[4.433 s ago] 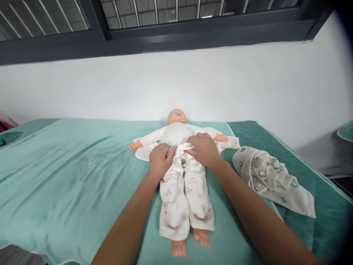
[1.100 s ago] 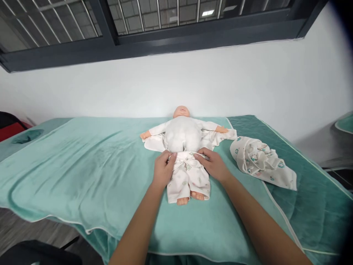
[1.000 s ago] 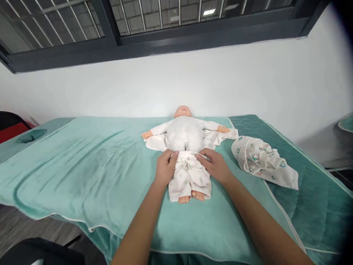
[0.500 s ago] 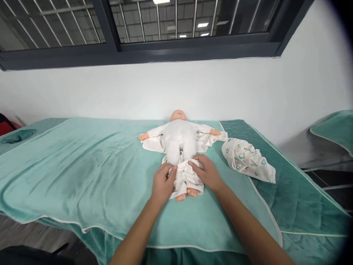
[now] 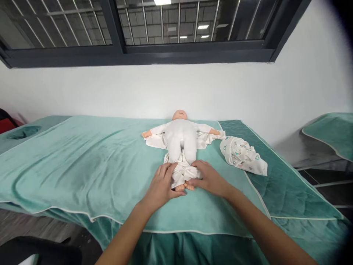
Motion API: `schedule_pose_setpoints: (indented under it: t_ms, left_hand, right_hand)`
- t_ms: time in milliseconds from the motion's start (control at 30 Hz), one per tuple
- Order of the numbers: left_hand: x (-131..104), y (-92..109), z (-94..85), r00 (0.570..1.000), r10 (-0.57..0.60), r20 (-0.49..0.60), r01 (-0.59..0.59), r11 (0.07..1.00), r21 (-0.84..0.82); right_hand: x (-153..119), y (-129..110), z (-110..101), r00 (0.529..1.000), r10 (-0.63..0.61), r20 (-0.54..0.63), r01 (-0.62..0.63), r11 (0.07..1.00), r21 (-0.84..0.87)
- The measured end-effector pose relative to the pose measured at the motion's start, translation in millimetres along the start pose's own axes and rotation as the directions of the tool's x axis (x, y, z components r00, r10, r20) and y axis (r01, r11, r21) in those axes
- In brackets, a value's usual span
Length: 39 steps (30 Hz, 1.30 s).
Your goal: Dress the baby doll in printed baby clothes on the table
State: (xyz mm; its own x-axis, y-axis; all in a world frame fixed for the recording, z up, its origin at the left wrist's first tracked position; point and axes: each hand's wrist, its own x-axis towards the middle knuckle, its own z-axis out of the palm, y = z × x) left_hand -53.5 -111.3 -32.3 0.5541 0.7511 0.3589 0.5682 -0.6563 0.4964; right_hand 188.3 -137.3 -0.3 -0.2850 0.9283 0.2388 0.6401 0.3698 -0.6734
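A baby doll [image 5: 180, 134] lies on its back, arms spread, with a white cloth body and its head near the wall. White baby pants [image 5: 182, 175] are bunched around its lower legs, just above the bare feet [image 5: 184, 187]. My left hand [image 5: 161, 184] closes on the left side of the pants, its thumb low beside a foot. On the other side my right hand [image 5: 211, 178] grips the bunched fabric, thumb by the feet. A white garment [image 5: 157, 141] is spread open beneath the doll's arms and back.
A printed white cloth bundle [image 5: 244, 156] rests to the right. Light green blanket [image 5: 82, 165] covers the bed, over a darker quilted cover [image 5: 286, 195]. Behind it rise a white wall [image 5: 124, 92] and a barred window [image 5: 193, 51]. A black object [image 5: 35, 248] is at lower left.
The pants have gone from spread over the shins to bunched lower, near the feet. Both hands have shifted their grip, thumbs now down by the feet. The view has moved slightly.
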Motion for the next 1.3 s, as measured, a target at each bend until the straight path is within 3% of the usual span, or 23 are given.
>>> schedule_pose_setpoints:
  t_ms: [100, 200, 367, 467, 633, 800, 933, 1033, 1100, 1200, 1233, 1300]
  left_hand:
    - [7, 6, -7.5, 0.998, -0.037, 0.045, 0.036, 0.999, 0.020]
    - [15, 20, -19.1, 0.990, -0.096, 0.102, 0.096, 0.995, 0.010]
    - [10, 48, -42.3, 0.957, -0.233, 0.170, 0.255, 0.960, -0.118]
    - [2, 65, -60.6, 0.948, -0.219, 0.230, 0.258, 0.954, -0.156]
    - [3, 96, -99.7, 0.923, -0.149, 0.356, 0.235, 0.948, -0.213]
    - [14, 121, -139.8, 0.840, -0.101, 0.533, 0.318, 0.888, -0.332]
    - [29, 144, -173.8, 0.798, 0.012, 0.603, 0.326, 0.833, -0.447]
    - [45, 166, -208.9, 0.782, 0.059, 0.621, 0.259, 0.875, -0.409]
    - [57, 184, -237.4, 0.734, 0.064, 0.677, 0.166, 0.949, -0.270]
    - [72, 214, -279.6, 0.544, -0.005, 0.839, 0.068, 0.997, -0.038]
    - [76, 224, -291.3, 0.540, -0.042, 0.841, 0.048, 0.999, 0.019]
    - [82, 244, -308.6, 0.608, -0.096, 0.788, -0.003, 0.992, 0.124]
  right_hand:
    - [-6, -12, -10, 0.996, -0.020, 0.087, 0.029, 0.993, -0.115]
    - [-8, -24, -20, 0.995, 0.009, 0.103, 0.011, 0.981, -0.191]
    - [-10, -51, -39, 0.986, 0.056, 0.154, -0.033, 0.989, -0.146]
    - [-16, -65, -48, 0.982, 0.043, 0.185, -0.020, 0.992, -0.122]
    - [-26, -87, -66, 0.959, -0.015, 0.283, -0.003, 0.998, 0.064]
    - [-24, -117, -105, 0.922, -0.037, 0.386, -0.059, 0.971, 0.233]
    - [-16, -142, -135, 0.847, -0.165, 0.506, -0.117, 0.869, 0.481]
    - [-5, -162, -155, 0.860, -0.229, 0.457, -0.106, 0.795, 0.597]
    - [4, -178, -169, 0.863, -0.215, 0.457, -0.068, 0.847, 0.527]
    - [16, -207, -191, 0.818, -0.119, 0.563, -0.003, 0.978, 0.210]
    - [18, -219, -197, 0.794, -0.079, 0.603, 0.017, 0.994, 0.107]
    - [20, -246, -209, 0.755, -0.013, 0.656, 0.054, 0.998, -0.042]
